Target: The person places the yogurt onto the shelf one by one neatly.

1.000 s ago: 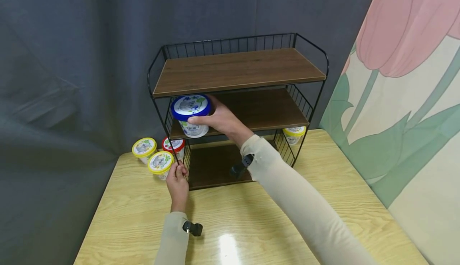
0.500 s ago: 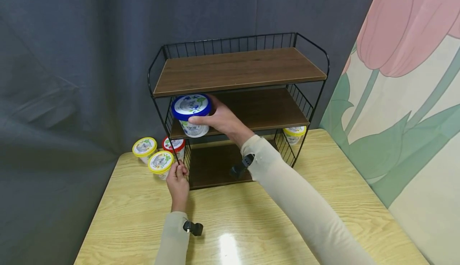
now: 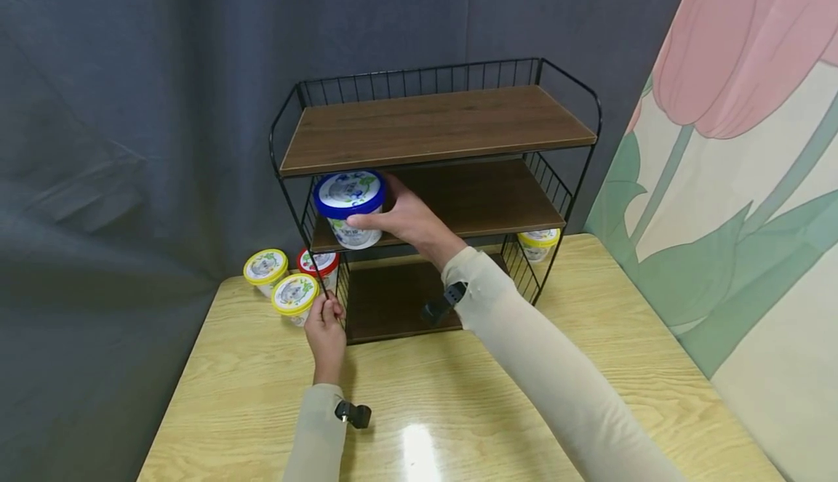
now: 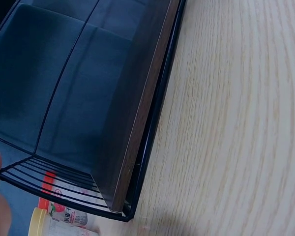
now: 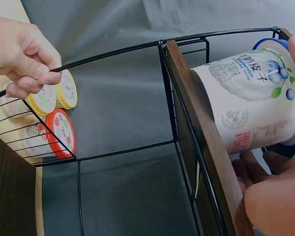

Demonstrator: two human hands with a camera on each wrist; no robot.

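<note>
My right hand (image 3: 412, 220) grips a white tub with a blue lid (image 3: 350, 193), thumb on its near side. The tub is at the left end of the rack's middle shelf (image 3: 478, 195), by the front edge. Blueberries are printed on its side, and its base sits right at the shelf's wooden edge in the right wrist view. Lower down, my left hand (image 3: 325, 329) has its fingers curled round the black wire frame (image 5: 108, 53) at the rack's left front. In the left wrist view, only part of that hand shows at the left edge.
Left of the rack stand two yellow-lidded tubs (image 3: 294, 293) and a red-lidded tub (image 3: 321, 262). Another yellow-lidded tub (image 3: 538, 243) is behind the right side. Dark cloth (image 3: 164, 104) hangs behind the rack, which stands on a light wooden table (image 3: 419, 395).
</note>
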